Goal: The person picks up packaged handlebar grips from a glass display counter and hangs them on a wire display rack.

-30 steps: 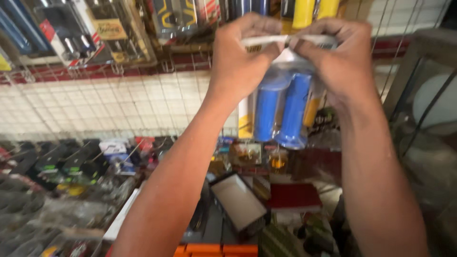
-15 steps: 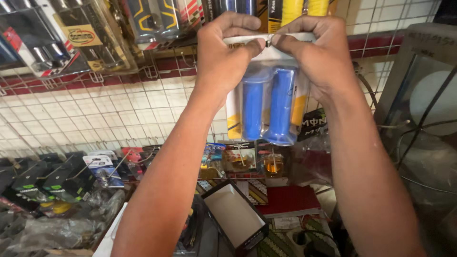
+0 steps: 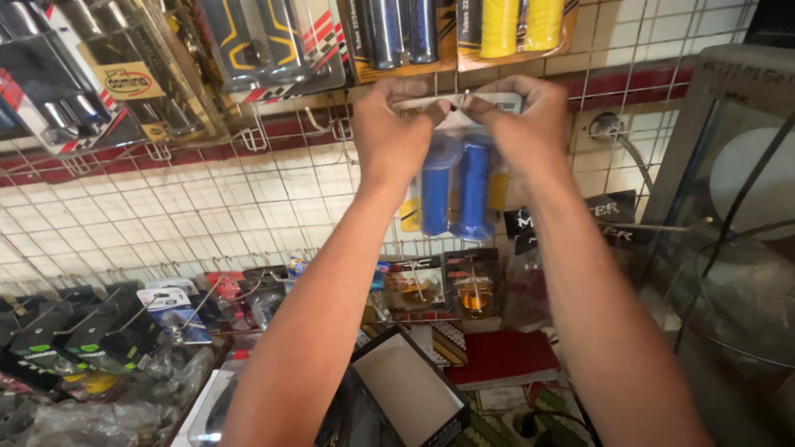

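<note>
A white-tiled wall (image 3: 124, 223) with a dark red band filled the view, and a white wire grid rack (image 3: 248, 207) hung flat against it, its thin rods forming small squares. To the right stood a glass-fronted cabinet (image 3: 729, 248), its pane dull and reflective. Along the top of the rack hung clear blister packs of handlebar grips, some black and yellow (image 3: 265, 41), one yellow pair (image 3: 522, 23). Low on the rack, smaller carded packets (image 3: 431, 285) hung in a row, and below them lay an open black box with a pale lining (image 3: 406, 389) beside a flat dark red box (image 3: 505, 358). Both arms were raised toward the rack. The left hand (image 3: 389, 124) and the right hand (image 3: 530, 124) each had their grip closed on the white card top of a clear plastic pack of blue handlebar grips (image 3: 454, 194), pinching it at its upper edge. The pack hung upright between the hands, close against the wire grid, its two smooth blue cylinders standing side by side.
</note>
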